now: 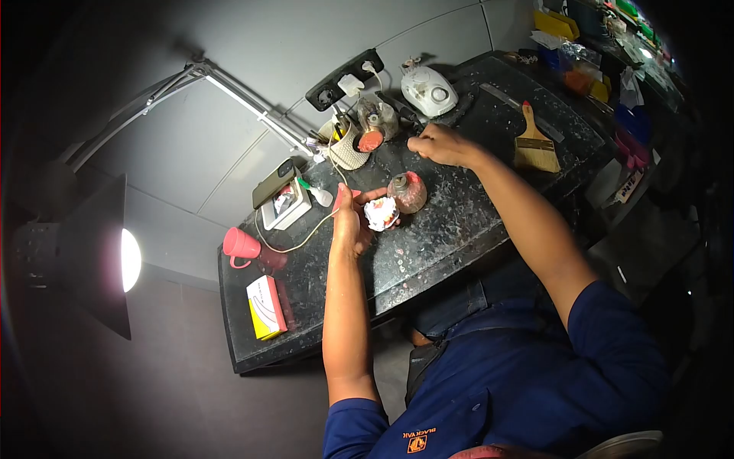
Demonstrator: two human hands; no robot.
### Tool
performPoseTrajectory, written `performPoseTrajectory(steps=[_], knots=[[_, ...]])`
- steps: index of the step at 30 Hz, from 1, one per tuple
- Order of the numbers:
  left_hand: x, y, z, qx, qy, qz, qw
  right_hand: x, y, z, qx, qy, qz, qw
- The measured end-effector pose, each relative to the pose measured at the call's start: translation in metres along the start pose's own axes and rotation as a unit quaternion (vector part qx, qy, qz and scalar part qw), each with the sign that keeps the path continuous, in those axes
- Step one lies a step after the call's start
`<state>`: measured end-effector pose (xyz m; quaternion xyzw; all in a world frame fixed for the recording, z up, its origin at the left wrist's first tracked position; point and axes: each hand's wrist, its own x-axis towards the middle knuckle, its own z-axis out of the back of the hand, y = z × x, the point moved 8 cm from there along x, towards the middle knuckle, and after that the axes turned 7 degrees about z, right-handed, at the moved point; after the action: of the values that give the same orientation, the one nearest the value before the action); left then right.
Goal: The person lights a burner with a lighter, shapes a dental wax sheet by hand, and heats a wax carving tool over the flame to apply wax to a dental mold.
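Near the middle of the black table (306, 317), my left hand (358, 218) is closed around a small white object with red and dark parts (381, 214), like a dental model. A pink piece (346, 197) shows by its thumb. Just beyond the white object stands a round glass burner or jar (407, 192) with a reddish content. My right hand (441, 145) is raised farther right, its fingers closed in a pinch near the white device with a dial (430, 91). What those fingers hold, if anything, is too small to make out.
A pink cup (241, 243), a yellow and white box (266, 307) and a phone (274, 183) on a white box (287, 204) lie left. A textured pot (349, 149) stands behind, a brush (537, 149) right. A lamp (115, 260) shines left; a cable crosses the table.
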<state>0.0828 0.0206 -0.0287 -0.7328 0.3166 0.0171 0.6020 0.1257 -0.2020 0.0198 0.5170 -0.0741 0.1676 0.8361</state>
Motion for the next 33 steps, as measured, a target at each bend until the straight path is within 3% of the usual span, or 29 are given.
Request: performPoseTrajectory(steps=[5, 7, 10, 13, 15, 18, 20, 21, 23, 24, 25, 27, 29, 31, 33], knots=[[0.0, 0.001, -0.001, -0.003, 0.017, 0.003, 1.0, -0.001, -0.002, 0.004, -0.048, -0.019, -0.013, 0.999], [0.0, 0.0, 0.0, -0.003, 0.014, 0.002, 1.0, -0.007, 0.004, 0.013, -0.027, -0.097, -0.023, 0.995], [-0.001, 0.0, 0.003, -0.013, 0.001, 0.001, 1.0, 0.003, -0.013, 0.005, 0.048, -0.026, -0.012, 0.998], [-0.004, -0.004, 0.001, -0.014, 0.016, -0.005, 1.0, 0.01, -0.018, 0.001, 0.06, -0.083, 0.013, 0.995], [-0.006, -0.009, 0.003, -0.037, 0.008, -0.027, 0.999, 0.001, -0.012, 0.002, 0.009, -0.07, 0.005, 0.997], [-0.012, -0.017, -0.002, -0.093, 0.06, -0.034, 0.993, -0.004, -0.01, -0.009, 0.117, -0.018, -0.053, 0.992], [-0.019, -0.023, -0.009, -0.142, 0.099, -0.041, 0.984, 0.004, -0.014, -0.01, 0.063, -0.035, 0.054, 0.996], [-0.019, -0.022, -0.006, -0.145, 0.097, -0.045, 0.984, 0.003, -0.023, -0.013, 0.063, -0.03, 0.057, 0.996], [-0.019, -0.025, -0.008, -0.152, 0.166, -0.059, 0.973, 0.005, -0.016, 0.0, -0.092, -0.148, 0.14, 0.975], [-0.024, -0.028, -0.013, -0.153, 0.187, -0.055, 0.969, -0.001, 0.003, -0.003, -0.034, -0.03, 0.019, 0.999], [-0.025, -0.029, -0.015, -0.168, 0.199, -0.051, 0.964, -0.004, 0.002, -0.002, -0.038, -0.031, -0.036, 0.998], [-0.025, -0.029, -0.013, -0.164, 0.214, -0.062, 0.961, -0.006, 0.005, -0.002, -0.01, 0.026, -0.06, 0.998], [-0.023, -0.029, -0.008, -0.156, 0.196, -0.07, 0.966, -0.001, -0.012, -0.008, 0.023, -0.003, -0.054, 0.998], [-0.023, -0.029, -0.009, -0.153, 0.191, -0.069, 0.967, -0.006, -0.002, -0.016, -0.008, 0.098, -0.029, 0.995], [-0.024, -0.03, -0.009, -0.154, 0.191, -0.067, 0.967, -0.009, -0.001, -0.021, 0.031, 0.092, -0.041, 0.994]])
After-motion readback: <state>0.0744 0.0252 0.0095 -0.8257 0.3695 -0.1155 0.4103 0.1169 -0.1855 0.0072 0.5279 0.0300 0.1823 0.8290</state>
